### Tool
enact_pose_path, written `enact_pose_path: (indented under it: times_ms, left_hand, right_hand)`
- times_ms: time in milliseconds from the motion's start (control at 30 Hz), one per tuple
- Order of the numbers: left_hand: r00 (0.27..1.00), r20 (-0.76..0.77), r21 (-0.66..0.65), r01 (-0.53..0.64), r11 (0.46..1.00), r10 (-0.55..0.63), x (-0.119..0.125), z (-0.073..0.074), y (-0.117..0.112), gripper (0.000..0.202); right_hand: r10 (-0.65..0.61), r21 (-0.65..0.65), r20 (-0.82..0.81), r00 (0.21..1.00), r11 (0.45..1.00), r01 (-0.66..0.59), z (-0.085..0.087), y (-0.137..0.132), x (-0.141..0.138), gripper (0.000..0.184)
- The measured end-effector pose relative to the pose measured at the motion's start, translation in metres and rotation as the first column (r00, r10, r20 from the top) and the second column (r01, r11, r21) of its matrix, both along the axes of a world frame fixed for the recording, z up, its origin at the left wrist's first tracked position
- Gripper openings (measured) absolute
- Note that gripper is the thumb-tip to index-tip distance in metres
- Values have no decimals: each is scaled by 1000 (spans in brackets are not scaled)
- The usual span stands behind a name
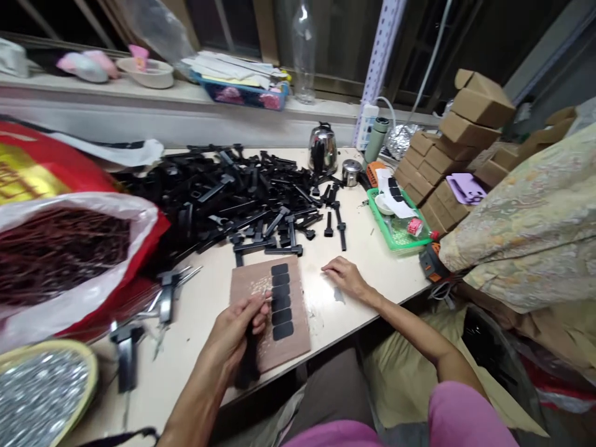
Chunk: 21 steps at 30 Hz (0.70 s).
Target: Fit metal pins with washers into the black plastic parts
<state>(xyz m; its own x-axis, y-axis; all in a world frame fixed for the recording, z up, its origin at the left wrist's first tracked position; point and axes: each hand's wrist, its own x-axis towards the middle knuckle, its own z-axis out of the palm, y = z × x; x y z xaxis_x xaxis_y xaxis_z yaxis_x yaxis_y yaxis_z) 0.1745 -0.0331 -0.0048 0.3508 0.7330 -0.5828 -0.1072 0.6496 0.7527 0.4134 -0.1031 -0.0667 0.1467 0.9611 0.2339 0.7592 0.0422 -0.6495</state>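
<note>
My left hand is closed above a reddish-brown board, with a dark, elongated black part under its palm and fingers. Thumb and index finger are pinched beside a column of several rounded black pads on the board; anything tiny between the fingertips is too small to name. Pale small bits are scattered on the board. To the right of the board, my right hand lies on the white tabletop, fingers stretched out to the left and holding nothing visible.
Behind the board spreads a heap of black T-shaped plastic parts. At left are a red bag of thin brown pieces and a yellow-rimmed bowl of shiny pieces. A green tray, metal kettle and stacked cardboard boxes stand right.
</note>
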Motion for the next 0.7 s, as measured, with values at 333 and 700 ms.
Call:
enact_pose_path:
  times_ms: [333, 700]
  left_hand:
    - [1000, 6, -12, -17, 1000, 17, 2, 11, -1, 42]
    - [999, 21, -32, 50, 998, -49, 14, 11, -9, 55]
  right_hand:
    - [-296, -46, 248, 923, 948, 316, 35, 42, 66, 24]
    - [-79, -218, 656, 751, 932, 289, 38, 93, 54, 22]
